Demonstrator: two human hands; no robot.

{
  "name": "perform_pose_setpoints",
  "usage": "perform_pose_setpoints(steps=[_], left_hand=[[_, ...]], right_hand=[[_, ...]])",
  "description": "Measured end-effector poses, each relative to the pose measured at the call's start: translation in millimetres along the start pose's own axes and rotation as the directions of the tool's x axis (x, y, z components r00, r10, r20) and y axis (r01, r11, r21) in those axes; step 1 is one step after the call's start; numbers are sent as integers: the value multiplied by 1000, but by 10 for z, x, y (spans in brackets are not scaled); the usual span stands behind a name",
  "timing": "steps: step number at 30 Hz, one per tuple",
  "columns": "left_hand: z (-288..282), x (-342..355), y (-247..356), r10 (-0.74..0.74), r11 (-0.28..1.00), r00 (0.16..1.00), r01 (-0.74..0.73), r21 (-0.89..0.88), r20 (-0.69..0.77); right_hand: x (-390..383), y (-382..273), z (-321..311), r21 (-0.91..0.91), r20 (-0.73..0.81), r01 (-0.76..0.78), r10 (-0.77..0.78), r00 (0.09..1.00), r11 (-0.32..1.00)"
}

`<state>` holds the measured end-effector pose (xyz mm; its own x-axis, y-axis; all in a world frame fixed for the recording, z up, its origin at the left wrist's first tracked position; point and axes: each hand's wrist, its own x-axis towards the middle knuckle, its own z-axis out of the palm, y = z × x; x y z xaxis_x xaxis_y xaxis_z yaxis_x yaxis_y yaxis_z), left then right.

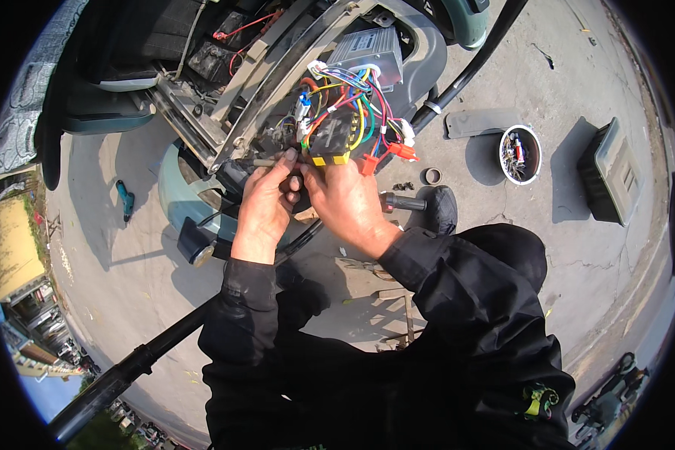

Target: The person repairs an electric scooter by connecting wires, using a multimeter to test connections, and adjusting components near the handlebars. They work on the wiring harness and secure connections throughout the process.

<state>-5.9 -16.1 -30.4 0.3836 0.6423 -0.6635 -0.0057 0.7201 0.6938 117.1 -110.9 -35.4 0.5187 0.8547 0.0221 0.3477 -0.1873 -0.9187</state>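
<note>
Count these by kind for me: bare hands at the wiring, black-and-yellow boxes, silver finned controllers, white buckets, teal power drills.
Bare hands: 2, left hand and right hand
Black-and-yellow box: 1
Silver finned controller: 1
White bucket: 1
Teal power drill: 1
Total: 6

The grey, sunlit concrete ground (517, 82) is scored by fine cracks. On its right side stands a white round bucket (538, 161) filled with small mixed parts, with a flat grey elongated panel (476, 122) lying just beside it. Farther right sits a dark, box-shaped plastic casing (611, 172). A brownish ring-shaped roll (433, 176) lies near some small dark scraps (403, 186). On the left lies a teal-and-black pistol-shaped power tool (124, 200).
</note>
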Motion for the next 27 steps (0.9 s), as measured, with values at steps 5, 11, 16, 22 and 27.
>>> perform_pose_setpoints(steps=[5,11,16,22,27], left_hand=[[-19,21,-25,-25,999,999,26,-32,25],[-30,4,-27,-27,1000,996,28,-11,84],[15,-90,-14,-43,999,994,44,-14,98],[-45,-302,-8,7,1000,1000,-7,-1,26],[-159,-401,-70,35,994,998,-30,104,-44]], right_hand=[[4,52,44,76,25,-124,123,992,989],[87,-44,-23,468,341,-560,444,828,684],[122,-150,-125,548,378,-658,549,745,517],[88,-92,-166,367,228,-461,402,887,808],[99,-15,-182,165,309,-400,338,889,901]])
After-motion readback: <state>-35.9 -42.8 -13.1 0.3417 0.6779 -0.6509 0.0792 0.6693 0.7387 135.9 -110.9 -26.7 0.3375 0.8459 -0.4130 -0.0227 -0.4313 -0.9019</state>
